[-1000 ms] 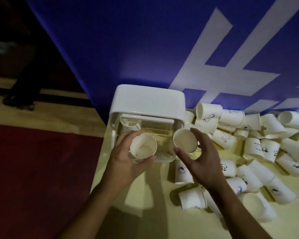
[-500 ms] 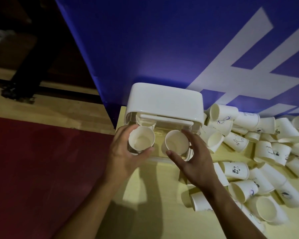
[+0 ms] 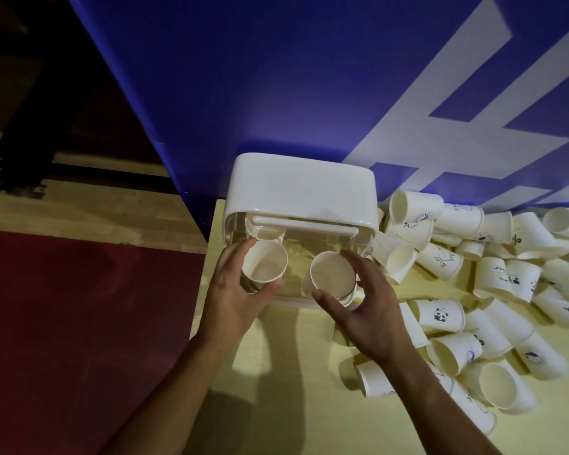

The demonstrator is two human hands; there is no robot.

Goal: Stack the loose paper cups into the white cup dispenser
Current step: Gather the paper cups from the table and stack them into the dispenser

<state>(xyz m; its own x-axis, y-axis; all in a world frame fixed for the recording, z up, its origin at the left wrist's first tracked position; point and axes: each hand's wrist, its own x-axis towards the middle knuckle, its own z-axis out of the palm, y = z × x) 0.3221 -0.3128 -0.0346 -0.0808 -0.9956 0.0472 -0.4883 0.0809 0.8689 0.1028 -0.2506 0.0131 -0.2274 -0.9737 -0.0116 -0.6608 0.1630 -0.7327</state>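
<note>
- Two cups are held upright, mouths up, at the near, clear front of the dispenser [image 3: 303, 188], one in each hand.
- The left hand [image 3: 234, 300] grips the left cup [image 3: 265, 266]: fingers curl round its far left side and the thumb lies along its near rim.
- Under this cup, further rims show against the palm, so it sits in a short stack.
- The right hand [image 3: 372, 310] holds the right cup [image 3: 332, 275], with the fingers bent round its right side and the thumb reaching to its near left rim.
- More rims show under this cup on its right.
- The two held cups stand side by side, just apart, and neither hand touches the other.
- The dispenser stands at the far left corner of the table [image 3: 276, 372], its white lid towards the banner [image 3: 276, 77] behind it.
- One more cup rim shows inside, under the lid on the left.
- The loose cups [image 3: 493, 280] lie in a heap from just right of the dispenser along the far edge and down the right side of the table.
- Most lie on their sides, some with small dark prints, one of them a panda.
- Left of the table are a wooden floor [image 3: 96, 211] and a dark red mat [image 3: 79, 307].
</note>
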